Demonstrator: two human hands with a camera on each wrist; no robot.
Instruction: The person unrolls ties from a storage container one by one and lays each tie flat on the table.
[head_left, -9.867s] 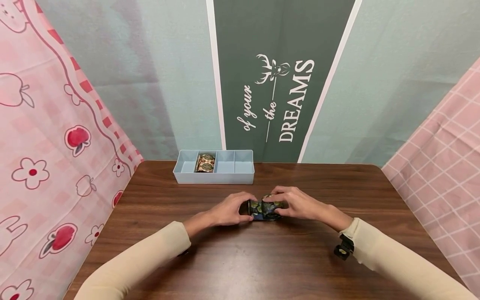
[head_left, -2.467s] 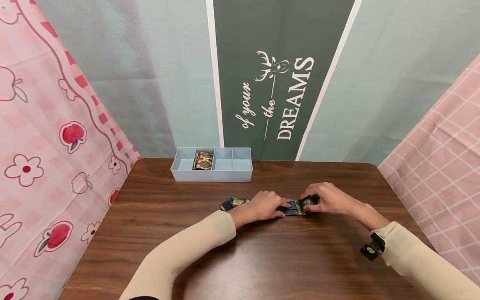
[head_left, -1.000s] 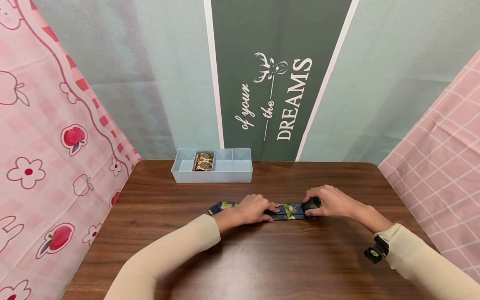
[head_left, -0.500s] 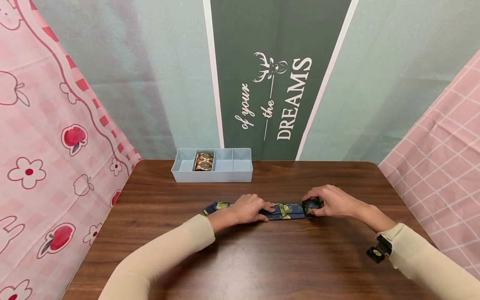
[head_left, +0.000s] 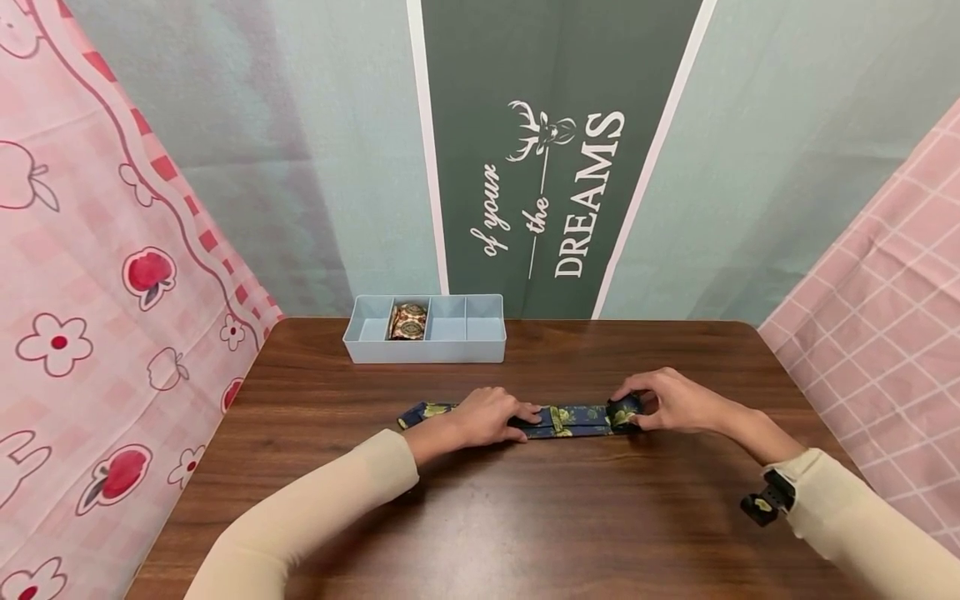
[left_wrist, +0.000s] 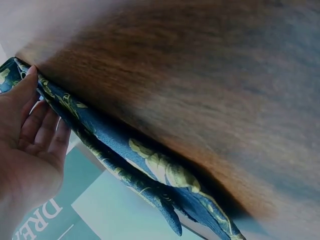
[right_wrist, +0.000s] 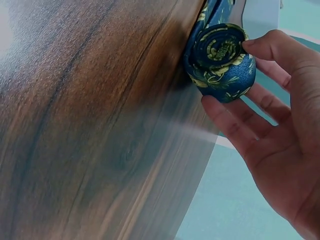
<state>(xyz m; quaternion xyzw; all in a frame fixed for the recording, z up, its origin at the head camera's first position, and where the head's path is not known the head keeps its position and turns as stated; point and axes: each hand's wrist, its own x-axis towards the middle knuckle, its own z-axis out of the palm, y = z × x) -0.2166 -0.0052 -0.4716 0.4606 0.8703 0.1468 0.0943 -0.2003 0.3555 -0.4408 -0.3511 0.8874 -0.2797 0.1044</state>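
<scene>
A navy necktie (head_left: 585, 421) with yellow flowers lies lengthwise across the table, its pointed tip to the left and its right end wound into a roll (right_wrist: 220, 47). My left hand (head_left: 483, 417) grips the flat part, thumb on the near edge and fingers over the far one; in the left wrist view the thumb and fingers sit on opposite sides of the cloth. Around the roll, my right hand (head_left: 671, 404) curls its thumb and fingers. Coiled layers show on the side of the roll in the right wrist view. Part of the strip is hidden under my left hand.
A pale blue box (head_left: 423, 353) with several compartments stands at the table's back edge. A rolled, brown-and-cream patterned item (head_left: 408, 322) sits in its second compartment from the left. Printed cloths surround the wooden table (head_left: 525, 517).
Earlier both hands held the tie in a compact bundle. Its tip now reaches farther left; over the last second my left hand slid left and my right hand, with the roll, shifted slightly right.
</scene>
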